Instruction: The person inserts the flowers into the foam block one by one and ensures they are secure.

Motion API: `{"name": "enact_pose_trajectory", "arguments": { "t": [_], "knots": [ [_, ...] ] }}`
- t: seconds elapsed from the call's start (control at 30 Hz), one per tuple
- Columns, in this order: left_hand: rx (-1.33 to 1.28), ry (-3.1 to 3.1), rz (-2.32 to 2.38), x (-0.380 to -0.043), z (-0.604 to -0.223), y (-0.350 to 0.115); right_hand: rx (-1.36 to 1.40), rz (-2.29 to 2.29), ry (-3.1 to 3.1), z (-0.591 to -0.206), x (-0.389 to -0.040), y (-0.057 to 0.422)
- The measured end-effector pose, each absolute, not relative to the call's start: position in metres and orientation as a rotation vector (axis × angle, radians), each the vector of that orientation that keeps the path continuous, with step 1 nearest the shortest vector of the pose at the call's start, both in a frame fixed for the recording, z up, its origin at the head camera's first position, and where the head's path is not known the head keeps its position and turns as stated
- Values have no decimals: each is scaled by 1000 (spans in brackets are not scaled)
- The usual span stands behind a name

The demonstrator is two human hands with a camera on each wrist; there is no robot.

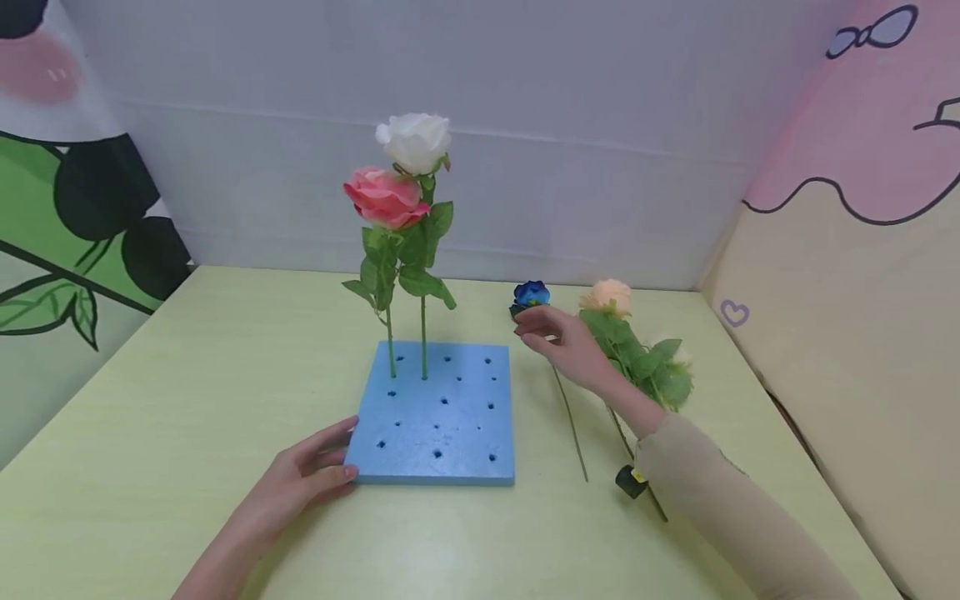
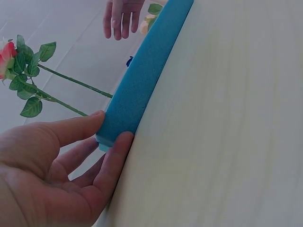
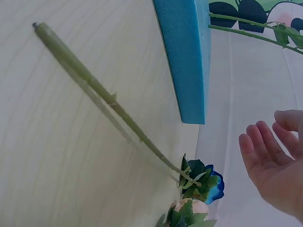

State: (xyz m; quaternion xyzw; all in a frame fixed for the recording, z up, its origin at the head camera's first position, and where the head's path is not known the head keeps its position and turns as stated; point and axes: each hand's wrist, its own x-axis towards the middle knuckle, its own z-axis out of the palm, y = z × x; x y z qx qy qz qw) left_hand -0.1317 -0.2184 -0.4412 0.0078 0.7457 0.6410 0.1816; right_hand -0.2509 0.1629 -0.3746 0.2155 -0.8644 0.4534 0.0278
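Note:
My left hand [image 1: 303, 467] grips the near left corner of a light blue foam board [image 1: 472, 433] full of holes. Thumb and fingers pinch that corner in the left wrist view. Two artificial roses stand upright in the board, one pink [image 1: 386, 198] and one white [image 1: 415, 143]. My right hand [image 1: 566, 346] is raised over the stem of a blue rose [image 1: 532, 293] lying on the table. Its fingers are relaxed, and nothing is held; in the right wrist view, the hand [image 3: 277, 165] is apart from the flower.
Right of the blue rose lie a peach rose [image 1: 609, 296] and a pale, leafy flower [image 1: 681, 357], partly behind the right arm. A small black block [image 1: 632, 482] sits beside the sleeve. A pale wall [image 1: 570, 208] borders the table's [image 1: 187, 375] far edge.

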Motion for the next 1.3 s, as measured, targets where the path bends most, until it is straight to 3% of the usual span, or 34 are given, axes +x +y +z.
{"name": "enact_pose_trajectory", "arguments": {
  "t": [1.3],
  "knots": [
    [52,2109,1808,-131,-439,-218,483,1126,-2685,-379,-207,238]
  ]
}}
